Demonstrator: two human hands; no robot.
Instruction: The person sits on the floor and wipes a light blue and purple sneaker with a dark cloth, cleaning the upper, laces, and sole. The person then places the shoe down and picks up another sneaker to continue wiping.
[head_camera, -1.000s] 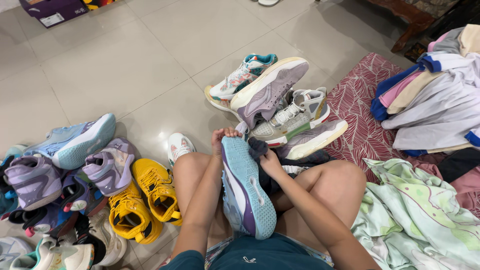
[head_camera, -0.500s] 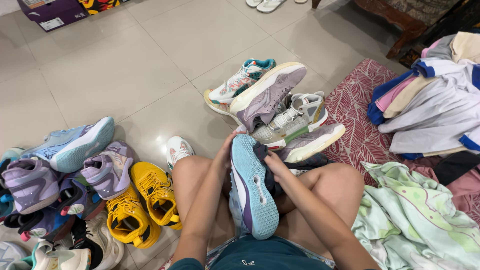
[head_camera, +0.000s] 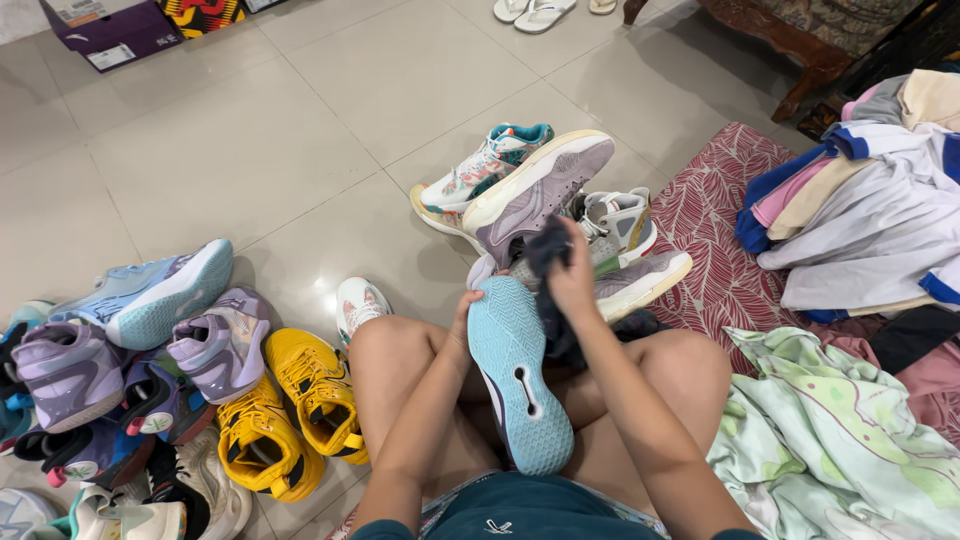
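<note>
Two hands: left hand (head_camera: 463, 312) clasps the light-blue-soled shoe (head_camera: 520, 375) at centre frame, over the lap; right hand (head_camera: 572, 275) fists a dark cloth (head_camera: 552, 262).
Risk: one-handed hold, shoe may roll.
Beyond: shoe pile (head_camera: 545, 200) crowds the cloth.

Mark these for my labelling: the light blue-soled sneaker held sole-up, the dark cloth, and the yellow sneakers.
Light blue-soled sneaker (head_camera: 517, 370), head view: middle of the sole.
Dark cloth (head_camera: 548, 247), head view: bunched top.
Yellow sneakers (head_camera: 305, 385), head view: laces.
</note>
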